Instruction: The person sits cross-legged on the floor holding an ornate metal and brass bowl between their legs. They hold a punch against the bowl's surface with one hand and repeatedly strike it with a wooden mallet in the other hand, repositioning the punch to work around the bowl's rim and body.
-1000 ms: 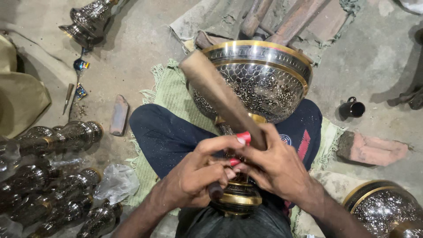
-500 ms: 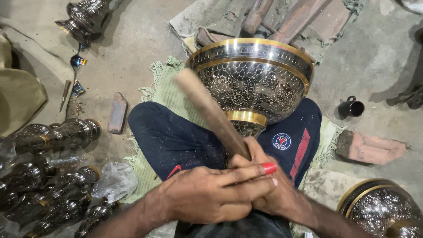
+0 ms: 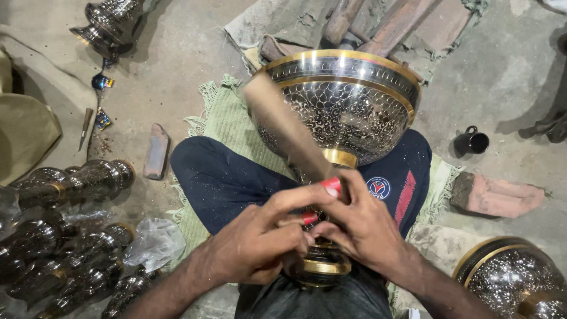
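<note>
A large engraved silver-coloured metal goblet with gold bands (image 3: 345, 109) lies tilted across the seated person's lap, its wide bowl toward twelve o'clock and its narrow gold-ringed foot (image 3: 322, 266) down at six o'clock between the forearms. The left hand (image 3: 254, 242) is curled shut, fingers folded in toward the stem, with its forefinger stretched up to one o'clock against a small red object (image 3: 332, 185); whether the fist actually grips the stem I cannot tell. The right hand (image 3: 363, 227), at three o'clock of the left and touching it, is closed around the stem region, thumb and forefinger pinching at the red piece. A long tan wooden stick (image 3: 283, 130), blurred, slants from the hands up to eleven o'clock across the bowl. So the bowl sits beyond the grip, at twelve o'clock of both hands, the foot just beneath them.

A small dark mug (image 3: 471, 142) stands at three o'clock of the bowl on the concrete floor (image 3: 189, 59). Dark metal vases (image 3: 65, 236) lie at nine o'clock.
</note>
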